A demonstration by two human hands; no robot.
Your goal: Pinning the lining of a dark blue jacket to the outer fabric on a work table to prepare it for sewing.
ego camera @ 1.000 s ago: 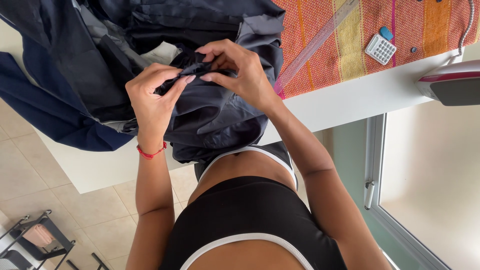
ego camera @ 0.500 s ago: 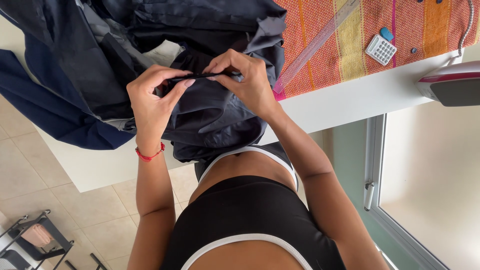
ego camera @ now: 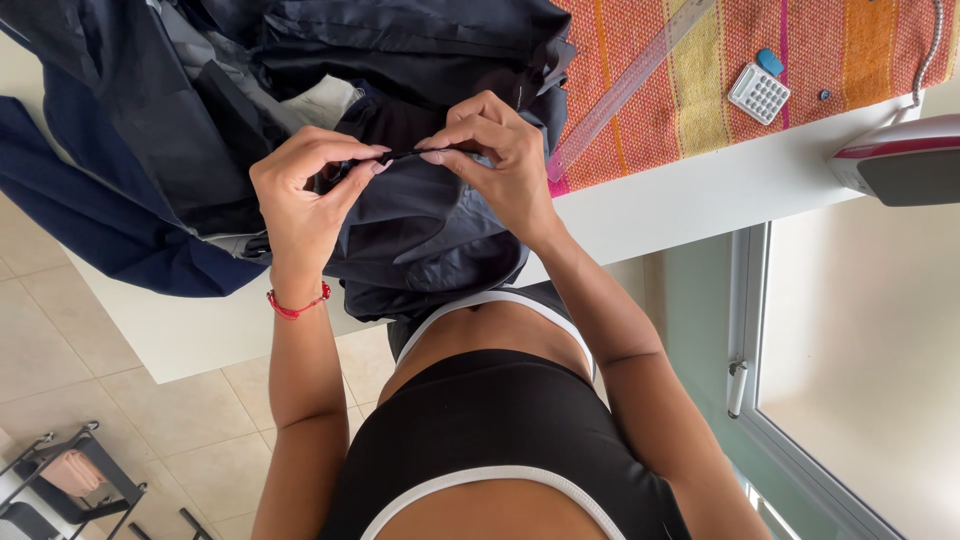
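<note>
I see the left hand (ego camera: 305, 195), a red cord on its wrist, its grip pinching one end of a thin dark fabric strip (ego camera: 400, 155). The strip runs left to right, nearly level, stretched taut above the crumpled dark navy garment (ego camera: 400, 230) on the white surface (ego camera: 700, 200). The right hand (ego camera: 500, 165) pinches its other end. Further right lie a clear plastic ruler (ego camera: 625, 85) and a small grey calculator (ego camera: 758, 93) on a striped woven cloth (ego camera: 840, 50).

Both arms are bent and reach forward. The left hand (ego camera: 305, 190) and the right hand (ego camera: 500, 160) are close together, fingertips pinched shut and pointing at each other. Both wrists are raised.
</note>
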